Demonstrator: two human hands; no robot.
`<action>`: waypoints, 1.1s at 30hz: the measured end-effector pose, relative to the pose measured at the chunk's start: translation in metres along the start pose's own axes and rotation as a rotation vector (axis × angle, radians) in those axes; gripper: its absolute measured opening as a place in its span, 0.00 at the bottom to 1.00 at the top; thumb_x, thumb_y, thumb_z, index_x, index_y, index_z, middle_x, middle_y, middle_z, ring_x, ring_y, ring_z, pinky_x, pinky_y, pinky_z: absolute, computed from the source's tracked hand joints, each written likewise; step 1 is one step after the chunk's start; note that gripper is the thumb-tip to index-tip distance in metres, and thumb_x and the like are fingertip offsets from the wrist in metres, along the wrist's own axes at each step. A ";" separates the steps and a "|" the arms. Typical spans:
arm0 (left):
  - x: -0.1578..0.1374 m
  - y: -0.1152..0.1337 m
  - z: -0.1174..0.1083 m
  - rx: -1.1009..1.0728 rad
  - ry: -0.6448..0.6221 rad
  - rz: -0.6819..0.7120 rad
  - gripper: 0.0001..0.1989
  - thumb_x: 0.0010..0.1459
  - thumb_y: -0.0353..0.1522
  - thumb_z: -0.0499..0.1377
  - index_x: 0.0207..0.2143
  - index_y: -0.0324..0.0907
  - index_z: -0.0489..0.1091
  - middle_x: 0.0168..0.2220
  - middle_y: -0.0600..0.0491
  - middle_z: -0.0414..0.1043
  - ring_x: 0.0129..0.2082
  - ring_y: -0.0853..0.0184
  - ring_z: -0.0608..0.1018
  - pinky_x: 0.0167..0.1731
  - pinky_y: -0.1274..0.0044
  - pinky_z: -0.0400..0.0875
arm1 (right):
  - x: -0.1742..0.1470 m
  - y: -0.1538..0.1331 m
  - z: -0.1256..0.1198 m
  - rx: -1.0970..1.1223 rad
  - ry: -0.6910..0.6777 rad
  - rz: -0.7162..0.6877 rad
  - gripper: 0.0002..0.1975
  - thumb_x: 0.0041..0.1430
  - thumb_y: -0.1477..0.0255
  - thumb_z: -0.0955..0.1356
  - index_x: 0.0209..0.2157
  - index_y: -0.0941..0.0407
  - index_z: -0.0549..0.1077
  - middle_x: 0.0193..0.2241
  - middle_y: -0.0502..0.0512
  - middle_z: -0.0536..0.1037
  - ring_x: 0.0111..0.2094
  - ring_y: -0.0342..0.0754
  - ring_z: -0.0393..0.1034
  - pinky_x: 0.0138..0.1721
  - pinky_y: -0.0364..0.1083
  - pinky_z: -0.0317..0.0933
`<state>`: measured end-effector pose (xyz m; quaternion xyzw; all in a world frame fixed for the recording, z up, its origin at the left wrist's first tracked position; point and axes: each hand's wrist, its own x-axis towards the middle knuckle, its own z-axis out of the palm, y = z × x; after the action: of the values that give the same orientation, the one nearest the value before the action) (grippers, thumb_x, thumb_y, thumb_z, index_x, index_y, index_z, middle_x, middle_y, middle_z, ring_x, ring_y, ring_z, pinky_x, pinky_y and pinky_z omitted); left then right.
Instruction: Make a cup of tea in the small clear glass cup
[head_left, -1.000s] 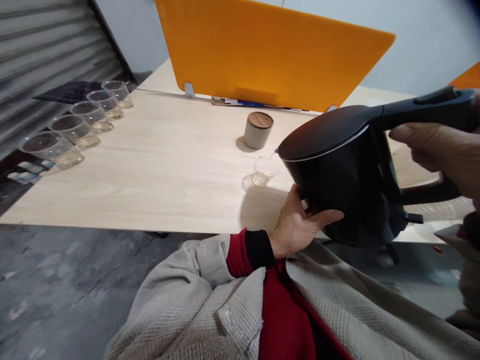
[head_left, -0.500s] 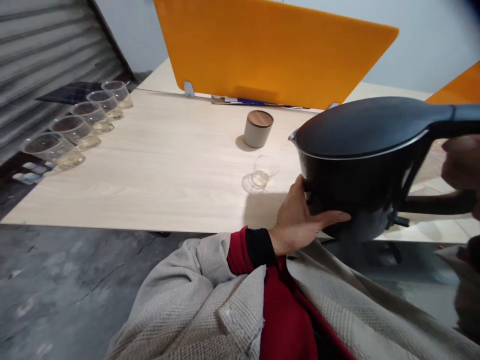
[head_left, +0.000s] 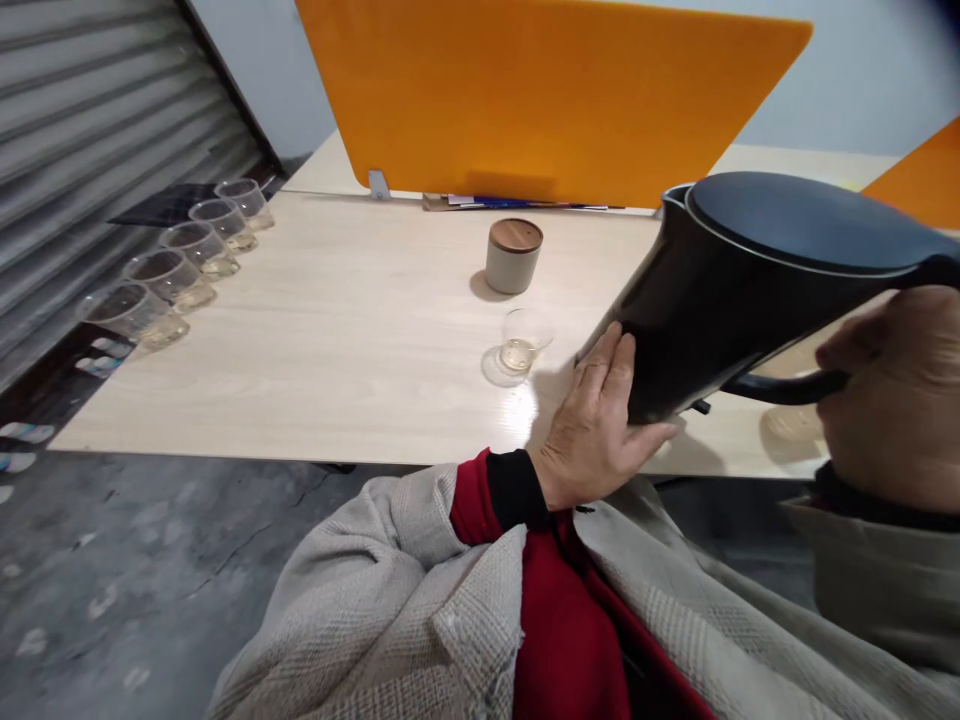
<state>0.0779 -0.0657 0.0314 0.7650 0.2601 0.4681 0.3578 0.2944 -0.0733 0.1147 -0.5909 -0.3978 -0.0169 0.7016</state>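
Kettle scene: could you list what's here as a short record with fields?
Kettle: black kettle, lid shut, held above the table
Right hand: right hand grips the handle
Left hand: left hand lies flat against the kettle's side
Nearest glass: small glass with a little pale liquid
Behind it: beige jar with a wooden lid
Far left: row of glasses
Surface: light wooden table

Even soft light, warped edges

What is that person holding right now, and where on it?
A black kettle: the right hand grips its handle, and the left hand lies flat against its lower side.
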 end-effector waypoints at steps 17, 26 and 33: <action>-0.042 -0.014 -0.066 0.271 -0.014 0.127 0.29 0.70 0.40 0.63 0.69 0.43 0.63 0.70 0.36 0.66 0.72 0.48 0.67 0.69 0.49 0.66 | 0.088 0.076 0.125 0.074 -0.057 0.065 0.15 0.69 0.76 0.72 0.34 0.48 0.63 0.19 0.36 0.59 0.15 0.38 0.49 0.17 0.45 0.47; -0.064 -0.033 -0.117 0.345 0.081 -0.116 0.19 0.70 0.38 0.62 0.62 0.48 0.72 0.67 0.43 0.71 0.70 0.50 0.70 0.64 0.52 0.74 | 0.138 0.083 0.156 -0.081 -0.149 0.210 0.12 0.70 0.80 0.68 0.37 0.50 0.62 0.17 0.29 0.61 0.16 0.35 0.51 0.23 0.42 0.51; -0.074 -0.051 -0.145 0.385 0.187 -0.257 0.17 0.70 0.40 0.62 0.58 0.46 0.75 0.65 0.44 0.74 0.69 0.53 0.71 0.61 0.55 0.78 | 0.162 0.093 0.159 -0.131 -0.183 0.253 0.11 0.67 0.83 0.66 0.35 0.54 0.62 0.17 0.28 0.61 0.16 0.34 0.54 0.26 0.42 0.52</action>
<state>-0.0875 -0.0446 -0.0037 0.7329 0.4717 0.4294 0.2366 0.3653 0.1610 0.1305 -0.6800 -0.3804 0.0994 0.6189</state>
